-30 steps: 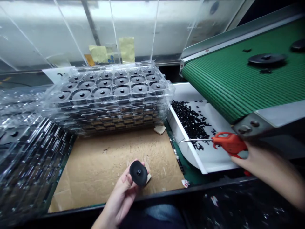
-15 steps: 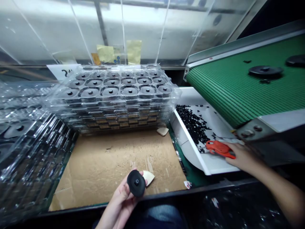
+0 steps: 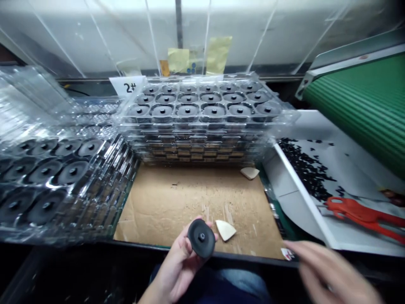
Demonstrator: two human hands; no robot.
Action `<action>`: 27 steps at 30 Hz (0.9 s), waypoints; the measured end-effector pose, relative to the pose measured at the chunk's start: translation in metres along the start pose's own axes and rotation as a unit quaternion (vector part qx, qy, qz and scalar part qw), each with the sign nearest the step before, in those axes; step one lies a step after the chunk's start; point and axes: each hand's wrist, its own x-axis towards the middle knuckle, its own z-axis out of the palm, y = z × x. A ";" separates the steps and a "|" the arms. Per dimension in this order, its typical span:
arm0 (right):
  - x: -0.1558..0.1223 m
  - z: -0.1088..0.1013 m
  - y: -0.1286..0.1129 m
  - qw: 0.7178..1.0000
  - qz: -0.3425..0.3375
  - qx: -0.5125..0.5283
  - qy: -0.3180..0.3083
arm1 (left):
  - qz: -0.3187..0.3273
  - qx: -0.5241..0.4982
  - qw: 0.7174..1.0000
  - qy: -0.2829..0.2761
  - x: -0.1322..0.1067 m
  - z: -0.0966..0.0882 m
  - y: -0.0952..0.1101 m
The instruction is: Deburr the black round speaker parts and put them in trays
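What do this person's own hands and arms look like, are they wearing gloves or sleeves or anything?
Both hands are bare: neither the left hand nor the motion-blurred right hand wears a glove, and no ring or watch shows. The visible left forearm has no sleeve, while the right arm is out of frame. Blue denim trousers show below.

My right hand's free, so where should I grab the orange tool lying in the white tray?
Bring your right hand down from above and close your fingers around the orange tool near its left end, where its two arms join. It lies flat in the white tray, and that joined part looks the most compact, while the arms spread apart toward the right and run out of view.
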 end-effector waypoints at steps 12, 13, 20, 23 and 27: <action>0.000 0.123 -0.083 0.978 0.010 0.159 -0.131 | 0.084 -0.054 0.985 0.143 -0.029 -0.018 0.026; 0.008 0.116 -0.087 0.974 -0.003 0.173 -0.147 | 0.085 -0.057 0.984 0.145 -0.030 -0.018 0.027; 0.051 0.061 -0.177 0.958 -0.056 0.254 -0.123 | 0.099 0.016 0.991 0.093 -0.032 -0.007 0.025; 0.056 0.051 -0.210 0.930 -0.150 0.309 -0.133 | 0.093 0.049 0.989 0.102 -0.035 -0.001 0.025; 0.065 0.047 -0.222 0.923 -0.137 0.298 -0.200 | 0.102 0.064 0.985 0.126 -0.038 0.006 0.027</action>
